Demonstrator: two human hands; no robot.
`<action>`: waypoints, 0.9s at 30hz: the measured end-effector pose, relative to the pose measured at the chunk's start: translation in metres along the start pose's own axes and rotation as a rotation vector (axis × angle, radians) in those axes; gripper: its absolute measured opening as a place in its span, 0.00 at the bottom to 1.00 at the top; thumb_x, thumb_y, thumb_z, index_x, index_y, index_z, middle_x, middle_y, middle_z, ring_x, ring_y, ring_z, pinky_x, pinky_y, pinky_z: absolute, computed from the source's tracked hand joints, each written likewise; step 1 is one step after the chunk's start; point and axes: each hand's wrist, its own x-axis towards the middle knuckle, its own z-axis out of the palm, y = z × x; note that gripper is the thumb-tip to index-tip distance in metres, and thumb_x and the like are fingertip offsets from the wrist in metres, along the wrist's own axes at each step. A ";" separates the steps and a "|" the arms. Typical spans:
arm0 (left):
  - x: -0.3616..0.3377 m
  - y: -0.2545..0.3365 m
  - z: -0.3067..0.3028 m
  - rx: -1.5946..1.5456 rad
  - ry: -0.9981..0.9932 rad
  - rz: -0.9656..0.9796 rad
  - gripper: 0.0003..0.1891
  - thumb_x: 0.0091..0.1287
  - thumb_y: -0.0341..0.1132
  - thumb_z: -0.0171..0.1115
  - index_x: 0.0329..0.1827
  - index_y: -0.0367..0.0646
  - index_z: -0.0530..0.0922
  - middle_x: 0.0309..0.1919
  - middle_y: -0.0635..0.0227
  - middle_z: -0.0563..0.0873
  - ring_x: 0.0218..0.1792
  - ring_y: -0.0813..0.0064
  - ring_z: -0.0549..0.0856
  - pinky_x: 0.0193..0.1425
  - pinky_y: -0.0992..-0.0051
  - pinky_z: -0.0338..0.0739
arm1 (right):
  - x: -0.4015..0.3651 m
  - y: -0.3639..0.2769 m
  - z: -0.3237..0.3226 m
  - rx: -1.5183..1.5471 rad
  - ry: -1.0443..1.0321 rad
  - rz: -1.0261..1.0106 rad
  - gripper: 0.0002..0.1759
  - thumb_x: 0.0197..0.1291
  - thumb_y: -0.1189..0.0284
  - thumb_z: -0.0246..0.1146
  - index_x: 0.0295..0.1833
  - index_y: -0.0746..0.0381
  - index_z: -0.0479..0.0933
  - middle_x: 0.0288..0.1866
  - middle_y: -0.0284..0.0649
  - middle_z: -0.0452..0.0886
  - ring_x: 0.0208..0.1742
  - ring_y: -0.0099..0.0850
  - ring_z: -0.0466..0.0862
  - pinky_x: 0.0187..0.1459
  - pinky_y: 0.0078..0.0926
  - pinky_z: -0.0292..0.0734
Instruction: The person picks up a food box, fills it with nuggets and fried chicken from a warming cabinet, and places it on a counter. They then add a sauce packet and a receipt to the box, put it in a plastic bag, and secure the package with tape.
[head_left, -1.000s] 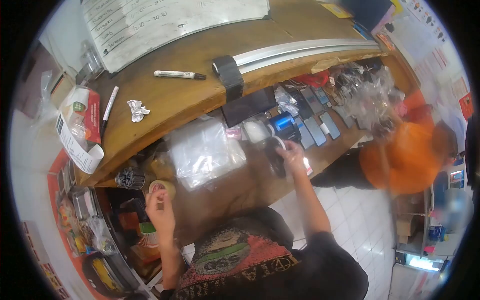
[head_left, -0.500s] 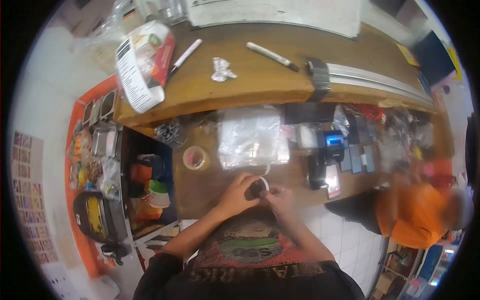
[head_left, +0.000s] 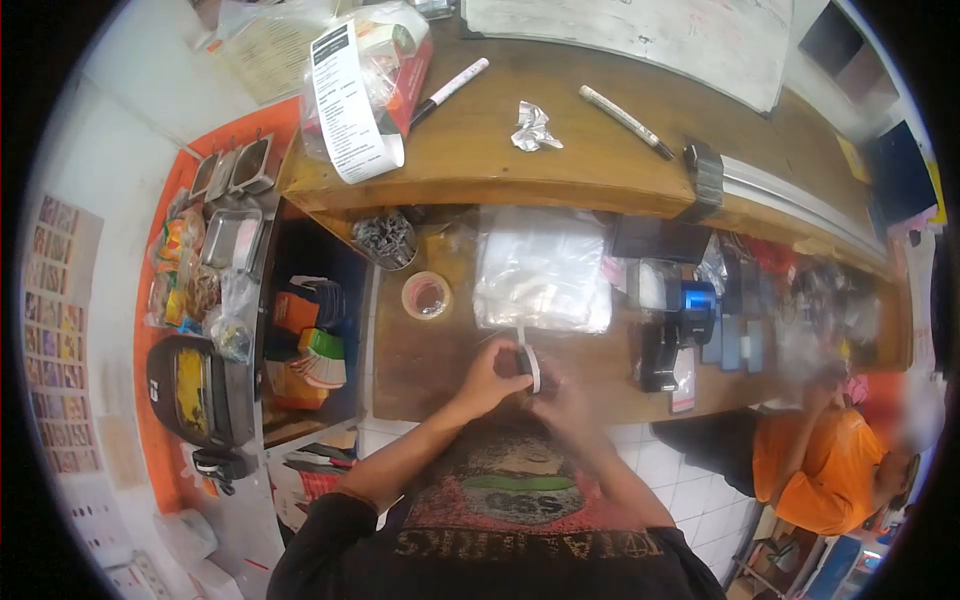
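In front of my chest, my left hand [head_left: 492, 380] is closed around a narrow roll of white tape [head_left: 534, 370], which it holds on edge. A loose white strip rises from the roll toward the stack of clear plastic bags [head_left: 542, 270]. My right hand [head_left: 567, 402] is just right of the roll, with its fingers smeared by motion. Whether it touches the roll cannot be made out. To the left on the counter lies a wider roll of clear tape [head_left: 427, 296].
A raised wooden shelf [head_left: 480, 175] crosses ahead, bearing markers, crumpled foil [head_left: 535, 127] and a bag with a receipt [head_left: 350, 105]. Phones and a black device [head_left: 694, 312] are at right. A person in an orange shirt [head_left: 825, 465] is beyond. Open drawers hold packets at left.
The view has shifted, so the counter's things appear further right. The roll has turned more edge-on in my left hand. My right hand has moved slightly down, away from the roll's rim.
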 end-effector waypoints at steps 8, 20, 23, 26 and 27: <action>-0.012 0.001 -0.002 -0.308 0.008 -0.232 0.27 0.59 0.24 0.72 0.61 0.41 0.72 0.52 0.66 0.80 0.55 0.73 0.79 0.60 0.70 0.76 | 0.005 -0.041 0.001 -0.354 -0.167 0.213 0.33 0.55 0.67 0.68 0.70 0.55 0.73 0.47 0.50 0.86 0.46 0.45 0.88 0.50 0.39 0.82; -0.037 -0.030 -0.048 -0.490 0.288 -0.219 0.28 0.59 0.32 0.74 0.61 0.37 0.73 0.54 0.61 0.79 0.56 0.69 0.78 0.57 0.71 0.77 | 0.035 -0.028 0.082 -0.370 -0.094 0.115 0.29 0.52 0.69 0.66 0.63 0.57 0.77 0.46 0.54 0.86 0.46 0.52 0.87 0.49 0.45 0.82; -0.055 -0.035 -0.079 -0.499 0.369 -0.256 0.28 0.59 0.33 0.73 0.62 0.38 0.72 0.54 0.61 0.78 0.55 0.69 0.79 0.54 0.71 0.78 | 0.047 -0.036 0.115 -0.616 -0.179 0.021 0.28 0.52 0.70 0.65 0.62 0.58 0.78 0.45 0.56 0.85 0.45 0.54 0.86 0.48 0.48 0.82; -0.076 -0.037 -0.117 -0.614 0.437 -0.309 0.28 0.61 0.34 0.71 0.63 0.39 0.71 0.54 0.61 0.78 0.52 0.70 0.80 0.48 0.70 0.79 | 0.057 -0.042 0.157 -0.656 -0.258 -0.045 0.25 0.54 0.70 0.63 0.60 0.59 0.78 0.45 0.57 0.85 0.44 0.56 0.85 0.46 0.50 0.81; -0.085 -0.039 -0.134 -0.665 0.451 -0.323 0.29 0.61 0.34 0.70 0.64 0.39 0.70 0.54 0.62 0.78 0.51 0.71 0.80 0.46 0.70 0.80 | 0.063 -0.047 0.177 -0.701 -0.282 -0.077 0.24 0.55 0.70 0.63 0.59 0.59 0.78 0.45 0.57 0.85 0.44 0.56 0.85 0.46 0.50 0.81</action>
